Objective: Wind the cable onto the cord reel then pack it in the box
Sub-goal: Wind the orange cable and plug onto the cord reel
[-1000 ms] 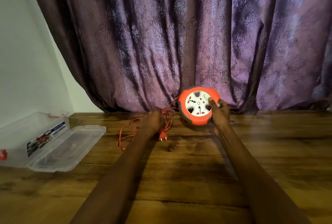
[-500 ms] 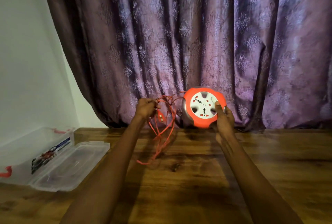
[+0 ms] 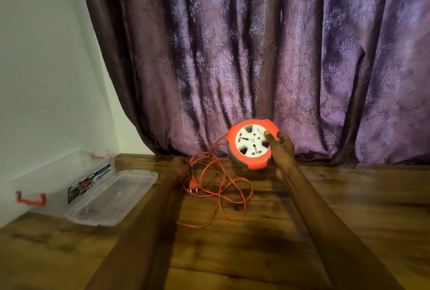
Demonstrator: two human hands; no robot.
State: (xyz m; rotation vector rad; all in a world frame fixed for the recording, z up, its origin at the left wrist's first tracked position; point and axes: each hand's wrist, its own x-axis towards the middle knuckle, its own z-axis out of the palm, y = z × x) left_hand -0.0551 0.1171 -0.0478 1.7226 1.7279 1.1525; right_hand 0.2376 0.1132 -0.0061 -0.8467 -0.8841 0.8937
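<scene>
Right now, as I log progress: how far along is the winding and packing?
Early. Done: the clear box lies open by the wall. In hand: the right hand holds the reel up; the left hand grips the cable near its plug. Left: the loose loops need winding, then packing.

orange reel (image 3: 252, 144) upright, cable (image 3: 223, 187) loose, clear box (image 3: 69, 182) open.

My right grip (image 3: 280, 150) holds the cord reel (image 3: 252, 144) upright near the worktop's (image 3: 349, 196) far edge; my left grip (image 3: 179, 168) clasps the cable (image 3: 223, 187), loops trailing on the wood.
</scene>
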